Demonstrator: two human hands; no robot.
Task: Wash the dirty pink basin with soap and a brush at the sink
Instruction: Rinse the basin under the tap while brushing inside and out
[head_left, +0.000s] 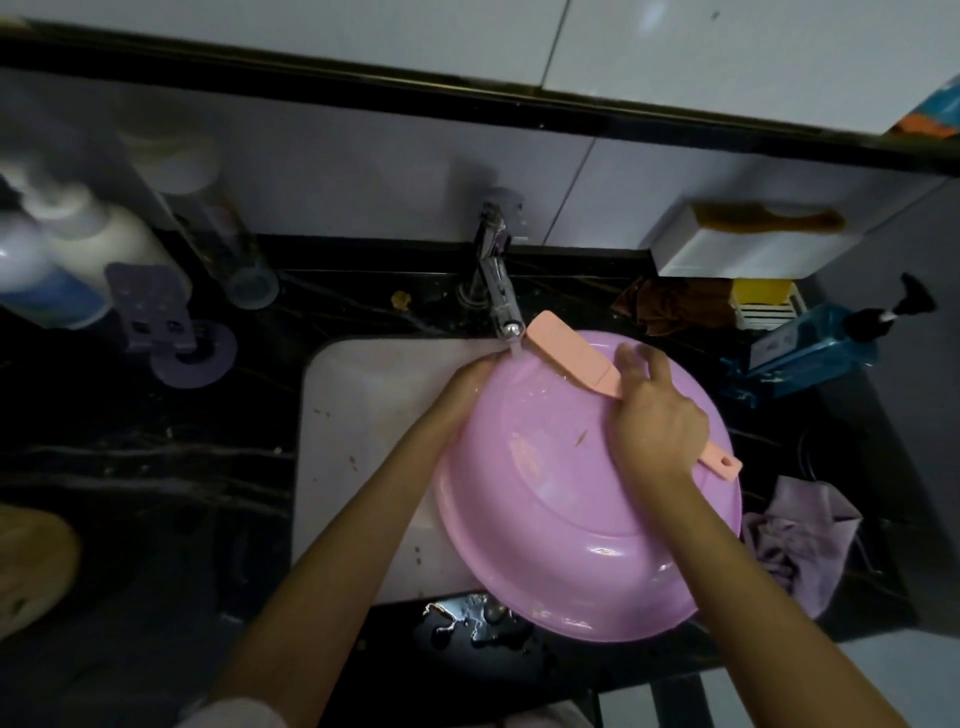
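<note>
Gripping the probably light, slippery pink basin's (561, 519) rim with my left hand (467, 384), I'm clamping my right hand (657, 421) round the brush (566, 348).

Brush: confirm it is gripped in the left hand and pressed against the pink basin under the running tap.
One thing is wrong. The head view shows the brush gripped in the right hand, not the left; the left hand holds the rim of the pink basin. The rest stands: brush against the basin, under the running tap.
</note>
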